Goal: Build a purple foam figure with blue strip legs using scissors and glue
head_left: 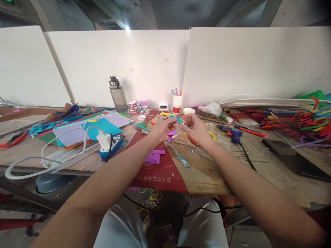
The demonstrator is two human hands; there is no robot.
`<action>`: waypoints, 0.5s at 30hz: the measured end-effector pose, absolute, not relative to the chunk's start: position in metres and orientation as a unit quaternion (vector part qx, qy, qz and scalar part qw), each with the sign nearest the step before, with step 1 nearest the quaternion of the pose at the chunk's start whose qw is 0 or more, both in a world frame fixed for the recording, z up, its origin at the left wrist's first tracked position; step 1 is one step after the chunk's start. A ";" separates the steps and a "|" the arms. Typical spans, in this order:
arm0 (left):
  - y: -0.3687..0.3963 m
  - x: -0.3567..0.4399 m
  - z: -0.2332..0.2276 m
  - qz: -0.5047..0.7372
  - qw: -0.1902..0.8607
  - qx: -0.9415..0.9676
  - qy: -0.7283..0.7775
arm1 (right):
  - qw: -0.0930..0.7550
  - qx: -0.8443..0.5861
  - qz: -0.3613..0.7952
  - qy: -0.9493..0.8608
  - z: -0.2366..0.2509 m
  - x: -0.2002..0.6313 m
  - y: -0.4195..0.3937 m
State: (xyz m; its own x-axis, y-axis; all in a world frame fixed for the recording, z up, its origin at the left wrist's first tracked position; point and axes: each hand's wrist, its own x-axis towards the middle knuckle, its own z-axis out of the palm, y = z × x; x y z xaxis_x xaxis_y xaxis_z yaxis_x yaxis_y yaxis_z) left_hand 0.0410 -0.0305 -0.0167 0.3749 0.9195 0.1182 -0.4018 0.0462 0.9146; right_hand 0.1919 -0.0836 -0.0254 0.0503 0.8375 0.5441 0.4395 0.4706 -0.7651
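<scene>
Head view: beyond the pen [179, 155], left fingers [170, 121] pinch a blue strip [178, 120]; right fingers [190, 118] bend close beside it, their hold unclear.

Strip [177, 119]: between left hand [162, 128] and right hand [196, 128].
Bottle [118, 97]: at the back, left of the clock [163, 106].
Pen [179, 155]: on the cardboard [201, 179].
Glue gun [234, 135]: at right (the phone [297, 159] lies even farther right).

The left hand [164, 128] pinches a small blue strip [176, 118] above the cluttered table [32, 151], the right hand [195, 130] curled just beside it. Closer in I can see a pen [179, 155] and purple paper [155, 157]; off to the right, a glue gun [234, 133]; by the white wall [155, 69], a bottle [118, 96].
</scene>
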 end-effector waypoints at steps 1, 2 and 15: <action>-0.030 0.041 -0.016 0.488 0.678 0.479 0.270 | 0.532 -0.484 0.156 -0.676 -0.026 0.191 -0.085; -0.030 0.040 -0.016 0.483 0.683 0.475 0.272 | 0.523 -0.487 0.134 -0.686 -0.026 0.190 -0.086; -0.033 0.043 -0.018 0.446 0.715 0.463 0.275 | 0.501 -0.503 0.021 -0.704 -0.022 0.191 -0.089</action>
